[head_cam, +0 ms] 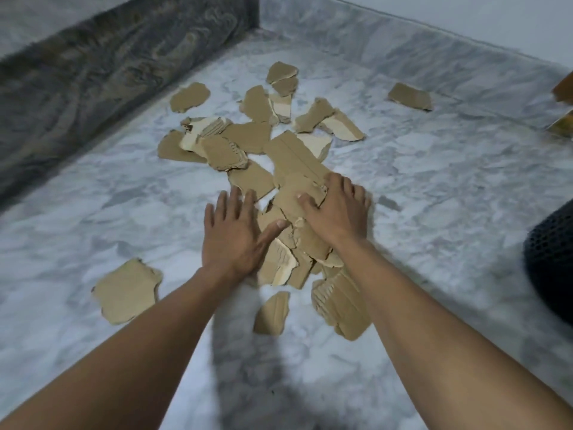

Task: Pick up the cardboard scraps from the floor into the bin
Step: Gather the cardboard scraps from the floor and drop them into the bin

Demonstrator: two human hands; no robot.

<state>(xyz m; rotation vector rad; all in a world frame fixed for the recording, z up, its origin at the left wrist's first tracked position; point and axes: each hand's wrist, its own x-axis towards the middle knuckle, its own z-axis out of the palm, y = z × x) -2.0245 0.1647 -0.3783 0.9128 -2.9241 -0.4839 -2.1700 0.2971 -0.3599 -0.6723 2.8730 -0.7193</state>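
Nearest, two bare forearms reach out from the bottom corners over a pale marble floor [434, 193], casting a dark shadow between them. Just beyond the forearms lie three loose cardboard scraps: a broad one [125, 291] to the left, well apart from the rest, a narrow one [273, 313] in the middle, and a ribbed one [341, 302] partly under the right forearm.

Further on, both hands lie flat, palms down, on the near end of the main pile of cardboard scraps [288, 212]. The left hand [235, 234] has its fingers spread wide, the fingertips on bare floor at the pile's left edge and the thumb laid across torn pieces. The right hand [335, 209] presses on a larger brown piece, fingers splayed and slightly bent. Neither hand has closed around anything; they rest on the cardboard rather than holding it.

Beyond the hands the pile spreads away across the floor, brown pieces overlapping paler ones with torn white faces. A single scrap [189, 97] sits off to the far left and another [410, 96] far right, near the low marble skirting.

At the right edge a black mesh object [550, 256], probably the bin, juts into view, well apart from the pile. A dark patterned wall [93, 88] runs along the far left.
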